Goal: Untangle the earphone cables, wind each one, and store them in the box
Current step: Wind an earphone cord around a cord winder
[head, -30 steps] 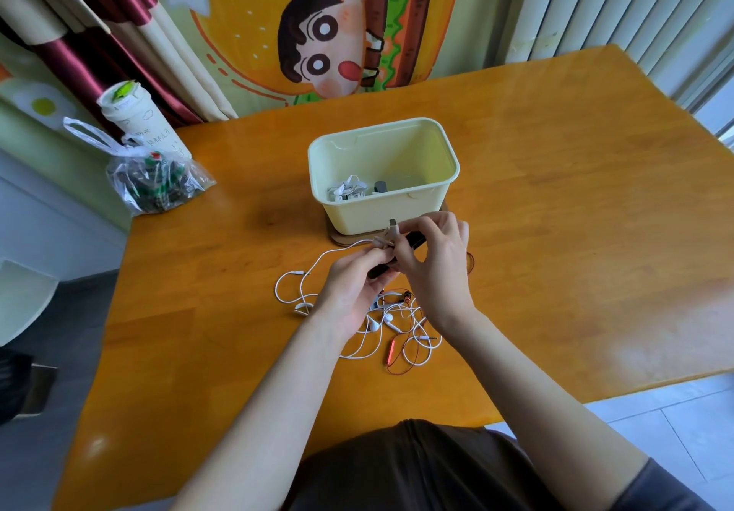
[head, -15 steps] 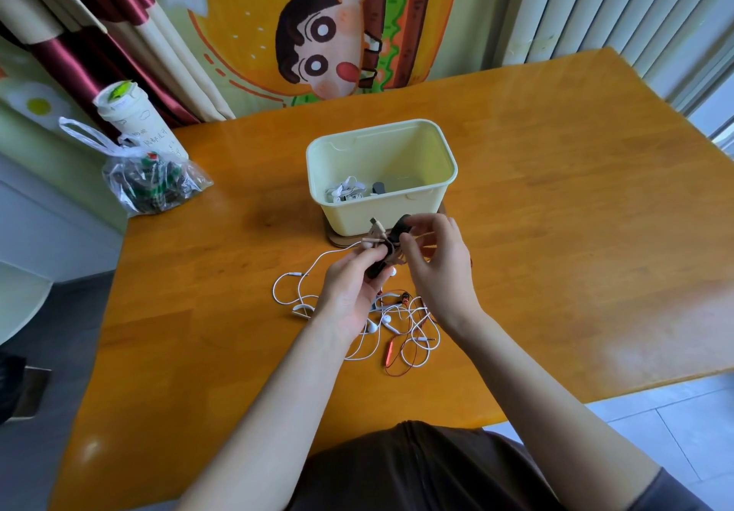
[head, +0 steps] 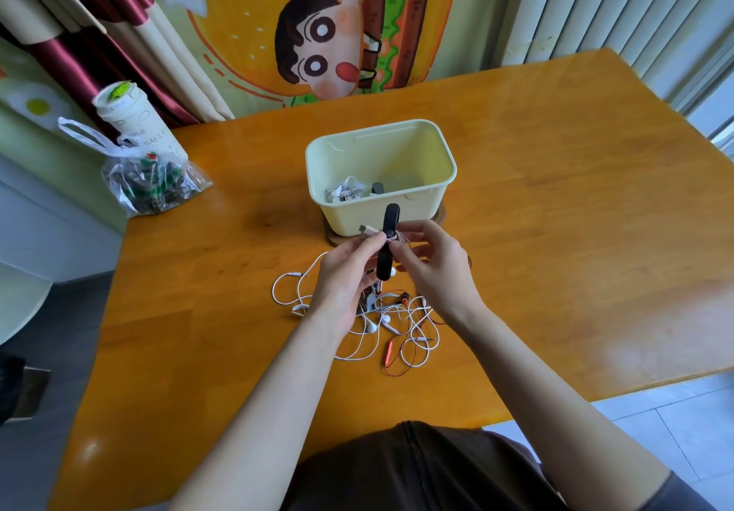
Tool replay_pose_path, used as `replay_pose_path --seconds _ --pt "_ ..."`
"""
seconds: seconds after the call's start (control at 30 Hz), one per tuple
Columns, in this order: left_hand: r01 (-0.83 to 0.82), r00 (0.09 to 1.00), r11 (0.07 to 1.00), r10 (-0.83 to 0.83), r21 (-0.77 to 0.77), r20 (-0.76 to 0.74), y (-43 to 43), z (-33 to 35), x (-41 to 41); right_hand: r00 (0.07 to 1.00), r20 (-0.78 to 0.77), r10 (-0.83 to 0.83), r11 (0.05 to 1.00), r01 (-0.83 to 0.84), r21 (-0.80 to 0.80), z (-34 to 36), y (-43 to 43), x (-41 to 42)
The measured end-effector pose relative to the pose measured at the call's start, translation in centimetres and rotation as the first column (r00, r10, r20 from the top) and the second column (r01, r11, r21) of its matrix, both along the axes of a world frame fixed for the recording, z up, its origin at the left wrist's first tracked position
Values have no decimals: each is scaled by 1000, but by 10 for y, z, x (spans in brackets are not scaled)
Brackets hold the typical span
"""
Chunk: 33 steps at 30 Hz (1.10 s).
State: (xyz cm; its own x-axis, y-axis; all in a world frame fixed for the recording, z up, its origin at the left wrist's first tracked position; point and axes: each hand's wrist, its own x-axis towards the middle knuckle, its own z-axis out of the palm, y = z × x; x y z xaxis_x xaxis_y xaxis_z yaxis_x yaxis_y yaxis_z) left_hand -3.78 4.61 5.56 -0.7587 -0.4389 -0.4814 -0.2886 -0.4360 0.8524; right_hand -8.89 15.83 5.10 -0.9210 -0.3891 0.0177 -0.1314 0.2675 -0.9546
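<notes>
Head cam: you're mid-task, on the wind step. Box [head: 448, 171] sits mid table [head: 556, 232], just beyond your hands. Inside it: a white coil [head: 343, 191] + a dark item [head: 377, 188] beside it, so at least 1 set looks stored.

L hand [head: 347, 276] and R hand [head: 433, 268] meet just in front of the box wall, both pinching a small bundle [head: 386, 260]. It's a black strip [head: 392, 218] standing near upright w/ thin pale cable wrapped round its middle and a plug [head: 366, 228] poking out left. Thumb + fingertips are clamped on it from both sides; can't tell which finger holds strip vs cable.

Left to do, my read: finish this one, drop it in the box, then the tangle [head: 397, 322] under your wrists. White sets + red cable [head: 391, 355] are knotted together there, not wound. Prob under half done.

Vs 1 s ago: strip was low and slanted between your hands, now upright w/ top end across the box wall. Plug pointed up, now left. Box and tangle same spots.
</notes>
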Motion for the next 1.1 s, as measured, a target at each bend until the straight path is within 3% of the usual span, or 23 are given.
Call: replay_pose_path --seconds 0.43,0.8,1.1 --pt "-32 997 996 27 81 67 -1 -5 0 995 98 30 999 -26 -35 -15 0 -6" --pt "92 995 991 -88 -94 47 -6 -6 -4 994 64 94 996 -94 9 -12 8 -16" --pt "85 994 994 -80 -66 76 -12 -10 -11 992 37 119 990 -121 74 -10 0 -22"
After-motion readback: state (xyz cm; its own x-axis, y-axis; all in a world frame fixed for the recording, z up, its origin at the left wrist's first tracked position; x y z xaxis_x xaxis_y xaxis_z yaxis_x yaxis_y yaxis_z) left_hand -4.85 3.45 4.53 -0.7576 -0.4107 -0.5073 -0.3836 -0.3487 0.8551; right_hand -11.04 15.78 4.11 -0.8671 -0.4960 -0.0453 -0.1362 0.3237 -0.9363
